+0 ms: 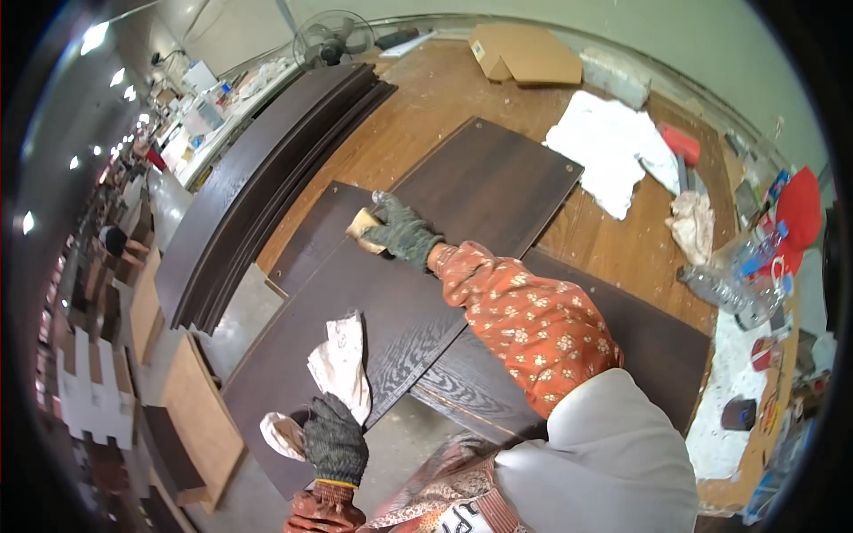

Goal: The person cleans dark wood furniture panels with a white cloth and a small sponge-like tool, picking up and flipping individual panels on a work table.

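My right hand (404, 233), in a dark green work glove, is closed round a small tan sanding block (362, 226). It presses this block on the far end of a dark brown wood panel (333, 293). Lower left, my left hand (336, 444) wears a dark grey knitted glove and grips a crumpled white rag (345, 360), whose ends stick out on both sides of the fist. The rag lies over the same panel's near part. Another dark panel (489, 178) with small round holes near its corners lies beyond my right hand.
Curved dark panels (267, 178) are stacked at the left. On the wooden table (569, 240) lie a white cloth (609, 142), a cardboard piece (526, 55) and a red-headed tool (680, 144). Clear plastic bottles (729, 289) are at the right; a fan (333, 40) stands at the back.
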The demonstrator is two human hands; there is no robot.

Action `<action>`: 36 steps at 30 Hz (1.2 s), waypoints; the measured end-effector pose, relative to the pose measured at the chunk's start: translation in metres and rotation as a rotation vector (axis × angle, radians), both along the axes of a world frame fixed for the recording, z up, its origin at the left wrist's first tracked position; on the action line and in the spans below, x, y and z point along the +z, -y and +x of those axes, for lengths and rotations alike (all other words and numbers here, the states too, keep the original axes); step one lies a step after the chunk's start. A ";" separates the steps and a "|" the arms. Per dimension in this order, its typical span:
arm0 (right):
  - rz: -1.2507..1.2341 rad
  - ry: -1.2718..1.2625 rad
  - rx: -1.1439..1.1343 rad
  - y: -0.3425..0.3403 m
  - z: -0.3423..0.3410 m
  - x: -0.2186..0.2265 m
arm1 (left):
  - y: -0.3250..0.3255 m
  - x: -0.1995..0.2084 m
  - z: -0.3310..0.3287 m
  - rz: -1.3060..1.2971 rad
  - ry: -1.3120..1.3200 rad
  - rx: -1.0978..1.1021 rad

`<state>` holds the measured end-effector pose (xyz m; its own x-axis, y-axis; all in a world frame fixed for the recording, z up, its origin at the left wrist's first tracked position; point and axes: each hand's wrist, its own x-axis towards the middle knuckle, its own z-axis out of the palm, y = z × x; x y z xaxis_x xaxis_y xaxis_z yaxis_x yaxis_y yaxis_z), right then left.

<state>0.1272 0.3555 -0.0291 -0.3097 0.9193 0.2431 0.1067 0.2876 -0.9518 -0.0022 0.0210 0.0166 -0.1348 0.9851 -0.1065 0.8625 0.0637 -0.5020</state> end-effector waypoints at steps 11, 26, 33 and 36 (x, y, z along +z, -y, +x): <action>0.069 0.081 -0.245 0.149 0.043 0.013 | -0.009 -0.023 -0.043 0.644 1.342 0.401; 0.071 -0.146 -0.608 0.285 0.103 0.014 | 0.042 -0.001 -0.170 0.165 -0.129 -0.947; -0.021 -0.436 -0.775 0.300 0.125 0.009 | -0.046 -0.001 -0.158 0.327 -0.041 -1.164; 0.018 -0.458 -0.834 0.305 0.138 0.003 | -0.076 -0.014 -0.154 0.311 -0.006 -1.211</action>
<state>0.2648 0.0507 -0.0260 0.5737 0.7957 0.1943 -0.0979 0.3022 -0.9482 -0.1560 0.0968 0.0026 0.8752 0.4599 0.1501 0.4477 -0.6522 -0.6118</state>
